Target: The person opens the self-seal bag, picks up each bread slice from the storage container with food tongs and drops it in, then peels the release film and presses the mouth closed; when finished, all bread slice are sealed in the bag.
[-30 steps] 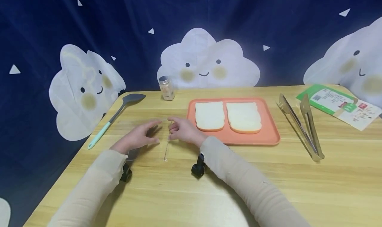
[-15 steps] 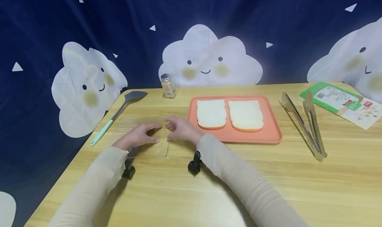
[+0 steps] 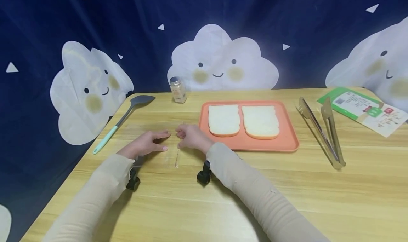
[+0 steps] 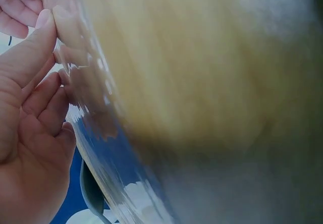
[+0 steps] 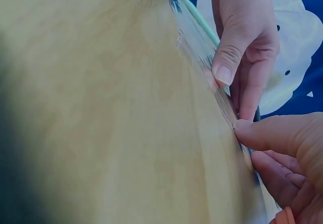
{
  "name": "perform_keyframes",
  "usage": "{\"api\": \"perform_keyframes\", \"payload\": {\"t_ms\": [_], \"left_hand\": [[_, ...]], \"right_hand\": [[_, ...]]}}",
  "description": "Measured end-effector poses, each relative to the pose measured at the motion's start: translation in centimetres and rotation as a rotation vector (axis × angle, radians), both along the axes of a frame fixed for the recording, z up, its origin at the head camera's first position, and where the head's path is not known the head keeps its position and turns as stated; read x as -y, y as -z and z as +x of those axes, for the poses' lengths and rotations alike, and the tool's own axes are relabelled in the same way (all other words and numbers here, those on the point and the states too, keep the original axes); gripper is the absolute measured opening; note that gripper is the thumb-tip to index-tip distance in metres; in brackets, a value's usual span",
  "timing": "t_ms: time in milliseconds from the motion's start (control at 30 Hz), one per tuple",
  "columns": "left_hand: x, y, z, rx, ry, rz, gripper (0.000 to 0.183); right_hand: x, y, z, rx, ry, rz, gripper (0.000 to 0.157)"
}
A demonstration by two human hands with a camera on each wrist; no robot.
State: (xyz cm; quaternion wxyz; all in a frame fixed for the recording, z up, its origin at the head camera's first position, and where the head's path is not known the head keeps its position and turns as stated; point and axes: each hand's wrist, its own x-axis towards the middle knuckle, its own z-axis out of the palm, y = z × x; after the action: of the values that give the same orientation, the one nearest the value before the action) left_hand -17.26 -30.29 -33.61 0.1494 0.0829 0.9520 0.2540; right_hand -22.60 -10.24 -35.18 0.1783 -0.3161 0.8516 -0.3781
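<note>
A thin clear plastic sheet or bag (image 3: 171, 157) lies flat on the wooden table, its right edge marked by a glinting line. My left hand (image 3: 147, 143) rests over it with fingers extended and the thumb apart; in the left wrist view the thumb (image 4: 31, 55) touches the shiny plastic (image 4: 93, 77). Facing it, my right hand (image 3: 192, 137) has its fingertips and thumb down near that right edge, fingers bent and spaced from the thumb. The right wrist view has the right thumb (image 5: 272, 132) on the plastic edge (image 5: 194, 47).
An orange tray (image 3: 255, 146) with two bread slices (image 3: 224, 120) stands right of my hands. Beyond it are metal tongs (image 3: 333, 136) and a green-white packet (image 3: 360, 105). A spatula (image 3: 109, 136) lies left; a small shaker jar (image 3: 178, 90) stands behind.
The right hand's forefinger has drawn in and its fingers have bent more, and the hand has shifted slightly left. The left hand stays nearly in place over the plastic.
</note>
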Motion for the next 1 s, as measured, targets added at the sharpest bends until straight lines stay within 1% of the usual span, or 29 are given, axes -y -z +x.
{"api": "perform_keyframes", "payload": {"t_ms": [133, 400, 667, 800, 1000], "left_hand": [[0.4, 0.0, 0.1, 0.005, 0.005, 0.011, 0.06], [0.8, -0.3, 0.4, 0.022, -0.017, 0.042, 0.056], [0.7, -0.1, 0.5, 0.043, -0.038, 0.079, 0.055], [0.5, -0.1, 0.6, -0.005, -0.026, 0.034, 0.048], [-0.3, -0.4, 0.6, -0.137, 0.012, -0.036, 0.024]], "right_hand": [[0.2, -0.1, 0.1, 0.002, -0.008, 0.0, 0.055], [0.1, -0.3, -0.1, 0.0, -0.022, -0.019, 0.051], [-0.2, -0.1, -0.1, 0.008, -0.015, -0.016, 0.052], [-0.2, 0.0, -0.1, 0.001, -0.014, -0.01, 0.052], [-0.2, -0.2, 0.0, 0.009, -0.017, -0.016, 0.051]]}}
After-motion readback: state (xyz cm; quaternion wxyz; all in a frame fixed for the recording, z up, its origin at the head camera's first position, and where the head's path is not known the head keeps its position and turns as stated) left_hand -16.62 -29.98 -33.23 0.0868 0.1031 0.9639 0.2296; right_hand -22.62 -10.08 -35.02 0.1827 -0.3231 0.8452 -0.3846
